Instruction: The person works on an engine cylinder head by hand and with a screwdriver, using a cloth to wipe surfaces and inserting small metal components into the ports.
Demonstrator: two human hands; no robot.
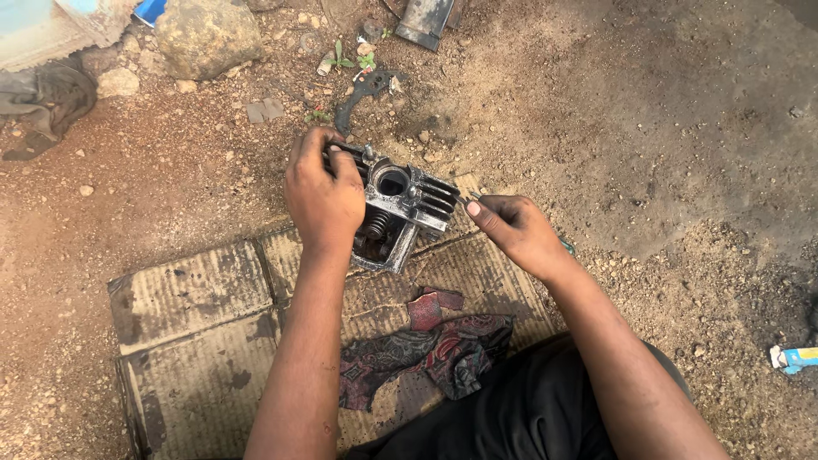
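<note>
In the middle of the frame a finned metal engine part (400, 209) sat on flattened cardboard (192, 294) laid over the dirt ground (665, 128), and the person worked on it with both hands. The left hand (324, 196) was clamped over the part's upper left edge, fingers (341, 158) curled shut around it and steadying it. The right hand (515, 230), just right of the fins, had its fingers pinched closed on a thin tool (470, 198) whose tip touched the fins; what sort of tool it was I could not tell. The part looked already off its engine and partly stripped: a round bore stood open on top and a coil spring (377, 224) showed in the cavity below, so I judged the job somewhere in the middle, with the spring not yet out and grime left on the metal. A patterned rag (434, 353) lay on the cardboard near the person's knee, unused just then. A flat dark gasket-like piece (362, 92) rested in the dirt above, and a big stone (209, 34) sat at the upper left.
</note>
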